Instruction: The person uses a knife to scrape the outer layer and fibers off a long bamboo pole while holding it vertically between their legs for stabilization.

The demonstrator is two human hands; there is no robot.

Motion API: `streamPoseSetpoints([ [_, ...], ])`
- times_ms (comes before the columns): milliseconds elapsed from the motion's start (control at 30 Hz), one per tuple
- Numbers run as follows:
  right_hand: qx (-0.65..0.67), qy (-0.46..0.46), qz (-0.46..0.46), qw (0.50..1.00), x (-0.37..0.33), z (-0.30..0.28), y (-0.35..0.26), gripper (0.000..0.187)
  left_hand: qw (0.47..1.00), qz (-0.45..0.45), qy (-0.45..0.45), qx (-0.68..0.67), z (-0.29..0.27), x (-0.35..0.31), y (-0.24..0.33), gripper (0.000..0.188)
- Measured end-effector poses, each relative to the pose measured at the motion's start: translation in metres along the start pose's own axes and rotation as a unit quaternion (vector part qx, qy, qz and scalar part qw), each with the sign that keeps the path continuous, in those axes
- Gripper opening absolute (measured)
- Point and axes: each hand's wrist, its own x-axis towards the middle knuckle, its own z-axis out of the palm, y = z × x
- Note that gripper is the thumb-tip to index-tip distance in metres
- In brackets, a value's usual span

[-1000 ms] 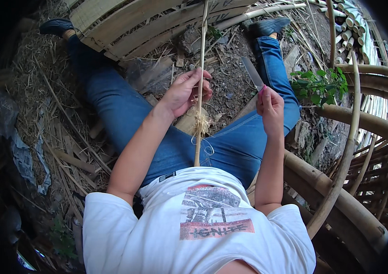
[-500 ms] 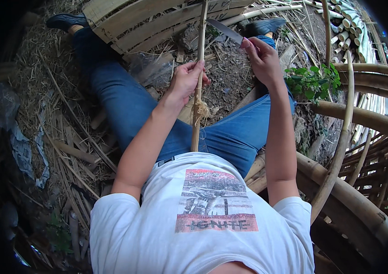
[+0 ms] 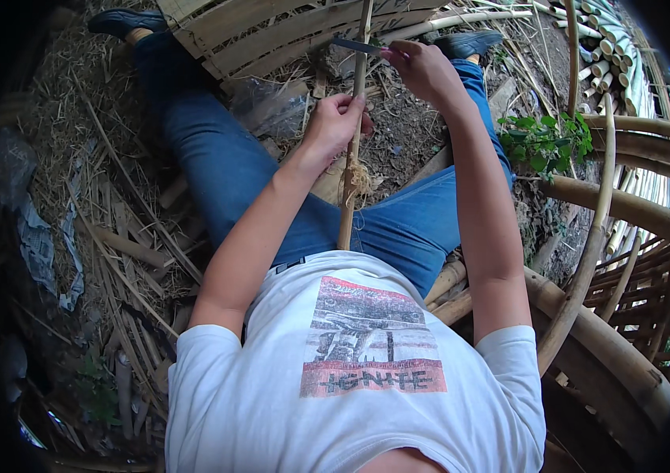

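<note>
A long thin wooden stick [image 3: 348, 189] runs from my lap up and away between my legs, with frayed tan fibre [image 3: 359, 180] tied round its lower part. My left hand [image 3: 336, 126] is closed round the stick's middle. Farther up, my right hand [image 3: 423, 72] grips a knife by its pinkish handle. The knife's blade [image 3: 353, 46] lies across the stick, pointing left. Whether the edge touches the stick I cannot tell. The stick's far end runs out of the picture.
A slatted wooden panel [image 3: 272, 39] stands between my feet. Bent bamboo poles [image 3: 627, 206] rise at the right, near a green leafy plant [image 3: 544, 144]. Cut bamboo tubes [image 3: 607, 67] are stacked at the far right. Straw and a clear plastic bag [image 3: 268, 110] litter the ground.
My right hand has moved left, bringing the knife from beside the stick to across it. My left hand keeps its hold on the stick. The whole view has shifted slightly.
</note>
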Motion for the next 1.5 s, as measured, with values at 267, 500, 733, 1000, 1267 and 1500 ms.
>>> streamPoseSetpoints([
  [267, -0.065, -0.084, 0.044, 0.993, 0.014, -0.014, -0.018, 0.043, 0.740, 0.450, 0.244, 0.437, -0.046, 0.077, 0.050, 0.040],
  [500, -0.057, -0.032, -0.015, 0.998, 0.019, 0.004, 0.006, 0.045, 0.836, 0.228, -0.111, 0.487, -0.044, 0.099, 0.095, 0.038],
  [733, -0.029, 0.028, -0.117, 0.992, 0.020, 0.006, 0.019, 0.031, 0.888, 0.239, -0.101, 0.379, -0.041, 0.114, 0.058, 0.038],
  [1000, -0.006, 0.027, -0.073, 0.997, 0.020, -0.002, 0.006, 0.031, 0.911, 0.217, -0.104, 0.335, -0.039, 0.105, 0.071, 0.032],
  [1267, 0.003, -0.024, -0.073, 0.997, 0.028, -0.005, 0.009, 0.033, 0.910, 0.233, -0.085, 0.332, -0.039, 0.107, 0.065, 0.031],
  [1500, 0.037, -0.056, -0.077, 0.995, 0.021, -0.004, 0.005, 0.035, 0.903, 0.251, -0.098, 0.334, -0.044, 0.100, 0.058, 0.032],
])
